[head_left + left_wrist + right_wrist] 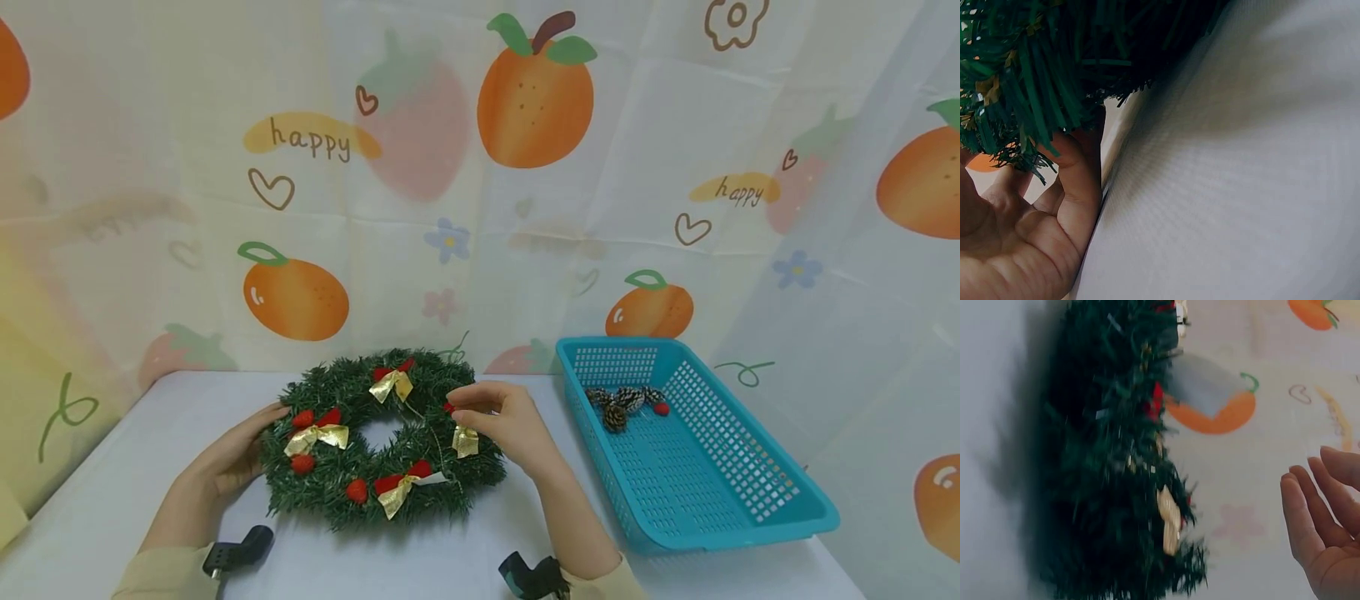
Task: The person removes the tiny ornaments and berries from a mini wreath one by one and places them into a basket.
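Note:
A green artificial wreath (341,500) lies on the table, trimmed with red-and-gold bows (393,383) and red berry-like balls (357,491). My left hand (225,458) grips its left edge; in the left wrist view that hand's fingers (1079,181) curl up into the needles, their tips hidden. Over the wreath's right side is my right hand (510,421), thumb and fingers loosely bent near the right-hand bow (466,442). From the right wrist view, the right hand (1329,531) is apart from the wreath, and nothing shows between its fingers.
To the right stands a blue plastic basket (697,492) holding several pine cones (615,417) and one red ball (661,409). Behind the white table (390,567) hangs a fruit-print curtain (525,250). A wrist camera (240,550) sits on each sleeve.

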Motion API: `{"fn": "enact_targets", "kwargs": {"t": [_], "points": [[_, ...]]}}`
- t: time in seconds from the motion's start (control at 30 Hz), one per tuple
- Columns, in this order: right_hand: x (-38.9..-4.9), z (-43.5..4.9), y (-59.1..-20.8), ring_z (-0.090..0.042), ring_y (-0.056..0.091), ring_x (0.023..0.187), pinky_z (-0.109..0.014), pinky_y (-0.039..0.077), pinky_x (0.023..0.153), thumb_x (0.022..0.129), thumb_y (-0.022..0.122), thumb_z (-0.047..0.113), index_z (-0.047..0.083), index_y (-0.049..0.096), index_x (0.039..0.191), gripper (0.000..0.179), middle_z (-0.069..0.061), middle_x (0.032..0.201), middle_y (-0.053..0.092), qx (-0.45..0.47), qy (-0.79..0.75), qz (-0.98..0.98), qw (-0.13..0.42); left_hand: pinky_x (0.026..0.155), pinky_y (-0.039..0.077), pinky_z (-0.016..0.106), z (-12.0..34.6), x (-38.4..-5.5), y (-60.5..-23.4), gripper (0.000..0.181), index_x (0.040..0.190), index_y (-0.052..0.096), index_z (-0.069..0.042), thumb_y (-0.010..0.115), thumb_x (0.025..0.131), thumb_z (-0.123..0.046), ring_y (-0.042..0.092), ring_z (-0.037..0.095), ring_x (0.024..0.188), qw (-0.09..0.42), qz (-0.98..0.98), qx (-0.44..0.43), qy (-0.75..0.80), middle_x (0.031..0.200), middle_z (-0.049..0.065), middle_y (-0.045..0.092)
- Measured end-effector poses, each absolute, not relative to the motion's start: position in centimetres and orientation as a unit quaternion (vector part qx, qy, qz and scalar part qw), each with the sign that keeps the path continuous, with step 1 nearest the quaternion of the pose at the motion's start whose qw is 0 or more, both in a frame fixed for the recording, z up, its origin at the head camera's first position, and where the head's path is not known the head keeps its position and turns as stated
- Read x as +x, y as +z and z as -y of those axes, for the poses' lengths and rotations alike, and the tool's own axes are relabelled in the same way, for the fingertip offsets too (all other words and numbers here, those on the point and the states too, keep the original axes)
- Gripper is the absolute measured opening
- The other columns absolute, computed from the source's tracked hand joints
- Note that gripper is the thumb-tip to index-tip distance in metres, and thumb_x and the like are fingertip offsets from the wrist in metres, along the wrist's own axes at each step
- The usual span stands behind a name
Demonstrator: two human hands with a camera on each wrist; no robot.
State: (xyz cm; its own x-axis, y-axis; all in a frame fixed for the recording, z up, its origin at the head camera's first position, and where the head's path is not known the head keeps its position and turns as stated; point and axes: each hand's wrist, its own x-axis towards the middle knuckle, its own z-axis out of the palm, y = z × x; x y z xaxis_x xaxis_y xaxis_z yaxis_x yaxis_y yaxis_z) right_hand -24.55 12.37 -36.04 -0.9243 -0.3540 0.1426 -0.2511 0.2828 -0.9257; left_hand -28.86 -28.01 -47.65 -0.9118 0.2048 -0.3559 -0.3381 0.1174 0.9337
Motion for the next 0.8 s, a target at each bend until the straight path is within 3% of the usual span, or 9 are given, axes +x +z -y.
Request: {"fn": "enact_targets", "kwargs": {"t": [0.17,0.2,0.27,0.33,0.37,0.47,0.67,0.8], "points": [[-24.8,-10.5,-36.2,-0.027,0.066,0.111,-0.037,0.055,0.092,0.093,0.069,0.018,0.008,0.068,0.122,0.032,-0.017,0.126,0.067,-0.226,-0.577,-0.782,0.072,0.106,0.045,0.038,28.1,-28.9,-47.7,0.086,0.157,-0.018,-0.017,0.037,0.101,-0.056,-0.014,0.05,0.15,0.207,-0.724,-0.037,0.657,0.159,0.018,-0.034],[-24.9,-10.2,-36.2,-0.028,0.065,0.112,-0.037,0.055,0.094,0.093,0.069,0.018,0.007,0.068,0.123,0.032,-0.016,0.127,0.067,-0.233,-0.58,-0.777,0.077,0.107,0.045,0.039,28.1,-28.9,-47.7,0.087,0.157,-0.018,-0.017,0.037,0.101,-0.055,-0.005,0.048,0.152,0.206,-0.724,-0.037,0.658,0.16,0.019,-0.031],[-24.9,-9.5,-36.4,-0.029,0.064,0.115,-0.036,0.053,0.098,0.093,0.068,0.018,0.008,0.067,0.124,0.033,-0.015,0.128,0.066,-0.246,-0.586,-0.767,0.088,0.105,0.049,0.036,28.1,-28.8,-47.7,0.087,0.157,-0.018,-0.016,0.037,0.102,-0.054,0.025,0.038,0.15,0.204,-0.716,-0.036,0.666,0.162,0.021,-0.027],[-24.9,-8.8,-36.5,-0.03,0.063,0.116,-0.035,0.052,0.1,0.093,0.068,0.017,0.008,0.066,0.124,0.033,-0.016,0.128,0.065,-0.255,-0.59,-0.76,0.098,0.096,0.054,0.028,28.0,-28.8,-47.6,0.087,0.156,-0.02,-0.016,0.039,0.102,-0.052,0.053,0.019,0.131,0.203,-0.706,-0.035,0.678,0.163,0.022,-0.023],[-24.9,-8.5,-36.6,-0.03,0.063,0.117,-0.035,0.052,0.101,0.093,0.068,0.016,0.007,0.066,0.125,0.033,-0.017,0.129,0.065,-0.261,-0.593,-0.754,0.104,0.094,0.055,0.026,28.0,-28.8,-47.6,0.087,0.156,-0.02,-0.016,0.039,0.103,-0.051,0.059,0.009,0.118,0.202,-0.7,-0.034,0.684,0.163,0.022,-0.022],[-25.0,-7.4,-36.6,-0.026,0.065,0.112,-0.031,0.054,0.095,0.092,0.069,0.014,0.007,0.068,0.123,0.032,-0.018,0.127,0.066,-0.269,-0.595,-0.749,0.111,0.089,0.057,0.024,27.9,-28.7,-47.5,0.088,0.156,-0.021,-0.015,0.04,0.103,-0.049,0.06,-0.006,0.098,0.201,-0.689,-0.035,0.696,0.164,0.022,-0.021],[-25.1,-5.6,-36.6,-0.01,0.068,0.097,-0.026,0.056,0.085,0.089,0.073,0.013,0.012,0.073,0.116,0.027,-0.014,0.121,0.071,-0.268,-0.595,-0.747,0.125,0.089,0.055,0.022,27.8,-28.7,-47.4,0.088,0.157,-0.017,-0.015,0.042,0.102,-0.049,0.055,-0.009,0.095,0.2,-0.688,-0.046,0.697,0.165,0.018,-0.021],[-25.0,-4.7,-36.9,-0.007,0.067,0.096,-0.025,0.056,0.084,0.089,0.073,0.013,0.013,0.074,0.114,0.025,-0.014,0.121,0.071,-0.275,-0.601,-0.737,0.142,0.089,0.055,0.022,27.8,-28.7,-47.4,0.088,0.158,-0.017,-0.015,0.043,0.102,-0.049,0.057,-0.007,0.097,0.198,-0.682,-0.051,0.702,0.165,0.017,-0.02]]}}
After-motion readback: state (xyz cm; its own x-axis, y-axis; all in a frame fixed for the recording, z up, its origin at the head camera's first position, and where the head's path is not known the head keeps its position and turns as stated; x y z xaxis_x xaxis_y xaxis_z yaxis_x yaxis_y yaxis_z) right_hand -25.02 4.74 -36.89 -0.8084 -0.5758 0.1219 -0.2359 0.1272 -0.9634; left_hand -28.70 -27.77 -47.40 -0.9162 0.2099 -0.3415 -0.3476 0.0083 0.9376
